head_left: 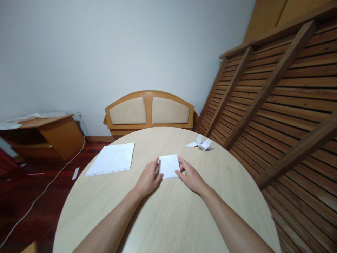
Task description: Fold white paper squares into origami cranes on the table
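Observation:
A small folded white paper (169, 165) lies on the round pale wooden table (168, 214), near its middle. My left hand (147, 178) rests on the table with its fingertips pinching the paper's left edge. My right hand (190, 175) touches the paper's right edge with curled fingers. Both hands press on the sheet, which lies flat.
A stack of white sheets (112, 159) lies to the left on the table. A folded paper figure (202, 143) sits at the far right. Behind stand a wooden headboard (149, 111), a slatted wooden frame (279, 105) and a low cabinet (44, 135). A white cable (47, 186) crosses the floor.

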`<state>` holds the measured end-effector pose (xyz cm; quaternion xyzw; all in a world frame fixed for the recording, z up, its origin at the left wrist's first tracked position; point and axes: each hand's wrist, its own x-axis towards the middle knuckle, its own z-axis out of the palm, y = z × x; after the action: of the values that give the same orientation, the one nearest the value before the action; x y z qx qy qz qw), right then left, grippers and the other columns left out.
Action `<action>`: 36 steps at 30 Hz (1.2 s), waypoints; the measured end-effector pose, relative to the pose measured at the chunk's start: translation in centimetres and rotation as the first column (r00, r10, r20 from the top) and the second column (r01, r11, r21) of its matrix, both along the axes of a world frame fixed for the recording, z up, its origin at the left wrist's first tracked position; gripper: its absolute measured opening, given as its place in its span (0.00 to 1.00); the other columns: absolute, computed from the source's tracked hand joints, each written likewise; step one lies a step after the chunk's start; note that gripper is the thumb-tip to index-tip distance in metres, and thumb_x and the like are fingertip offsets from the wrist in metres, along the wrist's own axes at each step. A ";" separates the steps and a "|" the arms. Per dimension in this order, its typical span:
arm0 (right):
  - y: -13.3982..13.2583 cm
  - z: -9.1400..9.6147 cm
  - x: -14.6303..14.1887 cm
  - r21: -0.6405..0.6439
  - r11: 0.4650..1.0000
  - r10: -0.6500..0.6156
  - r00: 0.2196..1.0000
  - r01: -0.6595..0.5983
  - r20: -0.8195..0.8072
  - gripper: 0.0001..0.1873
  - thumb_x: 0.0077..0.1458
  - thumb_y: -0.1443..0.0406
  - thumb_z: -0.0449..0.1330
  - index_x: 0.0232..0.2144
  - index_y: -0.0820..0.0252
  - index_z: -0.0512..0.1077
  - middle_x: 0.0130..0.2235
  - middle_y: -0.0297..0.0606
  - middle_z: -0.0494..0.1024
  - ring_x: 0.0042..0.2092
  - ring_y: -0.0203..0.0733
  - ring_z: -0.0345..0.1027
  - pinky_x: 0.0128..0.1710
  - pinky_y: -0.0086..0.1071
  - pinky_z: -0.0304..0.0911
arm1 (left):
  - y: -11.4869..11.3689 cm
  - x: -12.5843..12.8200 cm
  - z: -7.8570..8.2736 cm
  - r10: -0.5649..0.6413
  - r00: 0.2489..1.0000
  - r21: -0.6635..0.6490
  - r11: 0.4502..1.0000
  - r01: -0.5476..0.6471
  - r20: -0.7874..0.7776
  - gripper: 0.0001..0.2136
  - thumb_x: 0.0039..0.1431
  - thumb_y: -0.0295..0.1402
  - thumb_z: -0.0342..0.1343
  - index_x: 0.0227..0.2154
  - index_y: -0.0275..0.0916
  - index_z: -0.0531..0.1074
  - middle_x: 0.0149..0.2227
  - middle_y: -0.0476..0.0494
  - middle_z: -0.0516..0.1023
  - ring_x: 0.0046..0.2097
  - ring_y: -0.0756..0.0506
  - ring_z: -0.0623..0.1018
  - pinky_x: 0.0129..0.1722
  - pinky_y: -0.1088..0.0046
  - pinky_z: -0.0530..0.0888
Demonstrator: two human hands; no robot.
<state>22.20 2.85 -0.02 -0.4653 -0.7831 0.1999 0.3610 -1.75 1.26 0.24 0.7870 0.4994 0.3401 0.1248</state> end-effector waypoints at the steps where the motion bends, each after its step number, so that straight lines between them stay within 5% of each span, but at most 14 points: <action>1: -0.1 0.1 0.0 0.017 1.000 -0.001 1.000 0.000 0.018 0.31 0.59 0.65 0.58 0.63 0.61 0.57 0.38 0.38 0.76 0.43 0.45 0.69 0.48 0.41 0.64 | 0.0 0.0 -0.1 -0.012 0.999 0.038 0.999 0.013 -0.033 0.31 0.59 0.33 0.55 0.65 0.36 0.56 0.60 0.29 0.67 0.60 0.35 0.69 0.58 0.53 0.67; 4: -0.4 0.7 -0.2 0.113 0.993 -0.042 0.994 0.030 0.103 0.31 0.58 0.66 0.59 0.63 0.58 0.59 0.51 0.45 0.74 0.53 0.48 0.65 0.55 0.45 0.61 | -0.1 0.0 -0.2 -0.041 0.989 0.064 0.997 0.050 -0.140 0.27 0.61 0.33 0.53 0.63 0.37 0.61 0.67 0.30 0.56 0.67 0.34 0.60 0.63 0.50 0.62; 7: -1.0 1.4 -1.0 0.200 0.979 -0.080 0.975 0.038 0.207 0.29 0.60 0.64 0.57 0.63 0.57 0.61 0.64 0.46 0.63 0.64 0.50 0.54 0.63 0.48 0.53 | -0.3 0.1 -0.1 -0.062 0.971 0.011 0.998 0.067 -0.231 0.25 0.62 0.35 0.53 0.62 0.36 0.63 0.68 0.30 0.56 0.68 0.34 0.58 0.64 0.50 0.59; 11: -2.0 1.6 -2.3 0.112 0.982 0.103 0.928 -0.152 0.358 0.29 0.67 0.58 0.48 0.67 0.56 0.54 0.69 0.40 0.56 0.70 0.45 0.42 0.69 0.47 0.40 | -0.9 0.4 0.4 -0.127 0.941 -0.065 0.992 0.113 -0.314 0.30 0.62 0.44 0.52 0.65 0.38 0.58 0.68 0.34 0.57 0.70 0.34 0.54 0.66 0.49 0.55; 14: -2.4 1.4 -2.9 -0.051 0.984 0.173 0.880 -0.168 0.441 0.30 0.69 0.55 0.42 0.69 0.57 0.50 0.70 0.39 0.51 0.72 0.46 0.37 0.69 0.49 0.32 | -1.3 0.6 0.9 -0.171 0.914 -0.126 0.983 0.133 -0.369 0.32 0.64 0.48 0.49 0.68 0.41 0.53 0.69 0.39 0.55 0.70 0.35 0.51 0.67 0.48 0.51; 20: -1.8 1.7 -2.3 -0.203 0.978 0.058 0.852 0.057 0.520 0.40 0.65 0.44 0.41 0.70 0.60 0.46 0.72 0.40 0.42 0.72 0.52 0.30 0.68 0.54 0.28 | -1.6 0.7 1.6 -0.170 0.881 -0.191 0.977 0.093 -0.441 0.32 0.66 0.49 0.45 0.68 0.40 0.52 0.70 0.41 0.50 0.71 0.34 0.48 0.67 0.47 0.48; 25: -1.4 1.3 -1.0 -0.166 0.971 -0.064 0.853 0.173 0.517 0.40 0.65 0.46 0.41 0.70 0.63 0.47 0.71 0.41 0.43 0.72 0.55 0.30 0.68 0.56 0.29 | -1.6 0.7 1.5 -0.156 0.890 -0.178 0.980 0.087 -0.429 0.33 0.65 0.51 0.45 0.68 0.39 0.54 0.70 0.38 0.49 0.71 0.34 0.49 0.67 0.47 0.50; 32: -1.6 0.7 -1.2 -0.067 0.998 0.019 0.905 0.010 0.424 0.36 0.66 0.48 0.44 0.69 0.59 0.51 0.70 0.46 0.48 0.72 0.51 0.36 0.68 0.55 0.32 | -1.4 0.5 0.9 -0.184 0.925 -0.132 0.980 0.148 -0.333 0.30 0.66 0.51 0.46 0.67 0.45 0.55 0.70 0.39 0.52 0.70 0.34 0.52 0.65 0.45 0.51; 36: -1.3 0.2 -1.4 -0.086 0.987 -0.094 0.914 0.138 0.396 0.42 0.62 0.47 0.52 0.68 0.67 0.52 0.69 0.56 0.49 0.71 0.58 0.36 0.67 0.58 0.31 | -1.4 0.5 0.8 -0.160 0.932 -0.108 0.985 0.132 -0.325 0.30 0.65 0.50 0.49 0.66 0.43 0.57 0.69 0.35 0.56 0.69 0.34 0.54 0.65 0.46 0.52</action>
<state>20.83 1.50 0.23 -0.5609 -0.7978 0.1251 0.1824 -1.26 -0.14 0.99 0.8621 0.4672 0.1709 0.0968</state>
